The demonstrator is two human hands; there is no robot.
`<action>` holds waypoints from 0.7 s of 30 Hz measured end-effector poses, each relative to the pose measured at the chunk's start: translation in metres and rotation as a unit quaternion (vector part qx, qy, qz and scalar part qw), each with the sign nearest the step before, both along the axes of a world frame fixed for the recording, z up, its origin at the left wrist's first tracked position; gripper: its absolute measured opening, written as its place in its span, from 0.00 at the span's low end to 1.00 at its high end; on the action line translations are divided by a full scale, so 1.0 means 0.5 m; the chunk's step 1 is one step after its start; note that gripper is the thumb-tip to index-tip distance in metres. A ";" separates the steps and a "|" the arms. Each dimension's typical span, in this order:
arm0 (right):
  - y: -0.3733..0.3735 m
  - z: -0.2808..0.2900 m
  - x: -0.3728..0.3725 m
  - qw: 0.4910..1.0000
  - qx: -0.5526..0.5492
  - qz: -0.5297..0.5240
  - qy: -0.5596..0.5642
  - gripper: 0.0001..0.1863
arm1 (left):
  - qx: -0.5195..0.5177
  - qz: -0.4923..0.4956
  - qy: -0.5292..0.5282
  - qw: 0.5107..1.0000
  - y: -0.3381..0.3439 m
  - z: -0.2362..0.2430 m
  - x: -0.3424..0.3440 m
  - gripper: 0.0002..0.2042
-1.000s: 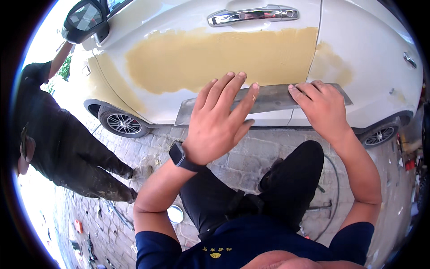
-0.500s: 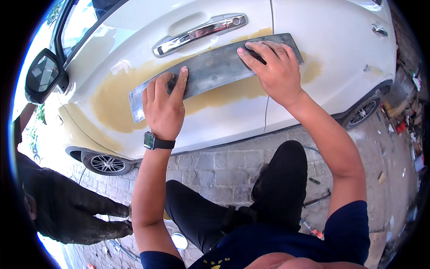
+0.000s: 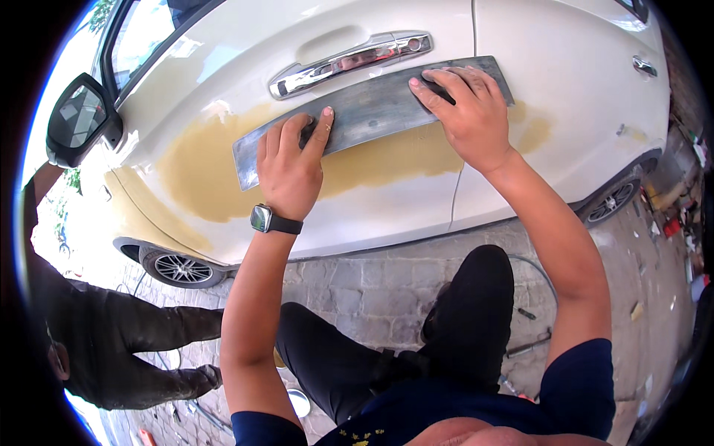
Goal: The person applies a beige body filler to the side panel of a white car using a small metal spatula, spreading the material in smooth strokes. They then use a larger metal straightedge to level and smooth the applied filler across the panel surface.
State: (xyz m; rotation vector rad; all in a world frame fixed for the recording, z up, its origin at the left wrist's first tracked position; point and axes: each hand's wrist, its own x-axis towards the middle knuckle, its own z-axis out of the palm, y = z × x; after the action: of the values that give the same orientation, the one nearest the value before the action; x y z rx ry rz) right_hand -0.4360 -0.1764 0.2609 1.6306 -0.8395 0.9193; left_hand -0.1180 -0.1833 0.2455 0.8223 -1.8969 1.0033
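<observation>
A long, flat grey sanding board [image 3: 372, 111] lies slantwise against the side of a white car. Under it spreads a yellowish filler patch [image 3: 201, 178] that crosses the front door and reaches past the door seam. My left hand [image 3: 291, 160] is closed round a dark knob near the board's left end, thumb resting on the plate. Near the right end, my right hand [image 3: 476, 119] curls over a second dark knob, mostly hidden by the fingers. Just above the board's upper edge is the chrome door handle [image 3: 349, 63].
A side mirror [image 3: 78, 119] sticks out at the left. Another person's dark trousers [image 3: 141, 342] show at lower left, beside the front wheel [image 3: 181, 269]. On the paved ground [image 3: 357, 286] lie a cable, small tools and a white round container [image 3: 299, 403]. Litter lines the right edge.
The board has shifted slightly upward on the door, closer to the handle, with both hands still on it. The whole view has moved a little, so the car appears farther right.
</observation>
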 end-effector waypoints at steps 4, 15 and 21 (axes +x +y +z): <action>-0.009 0.005 -0.003 1.000 0.004 -0.001 0.006 0.21 | 0.004 0.002 0.003 1.000 -0.012 -0.004 0.000 0.34; 0.010 0.011 0.013 0.997 0.073 -0.014 -0.001 0.31 | -0.016 -0.039 0.003 0.999 -0.029 -0.005 0.007 0.28; 0.005 0.004 0.021 0.997 0.078 -0.019 -0.005 0.33 | -0.014 -0.058 0.003 0.998 -0.038 -0.006 0.020 0.30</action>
State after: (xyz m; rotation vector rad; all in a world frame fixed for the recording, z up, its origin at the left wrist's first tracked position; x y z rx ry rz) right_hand -0.4255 -0.1738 0.2630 1.7394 -0.9658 0.8540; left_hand -0.1081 -0.2024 0.2424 0.6909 -1.8983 0.9528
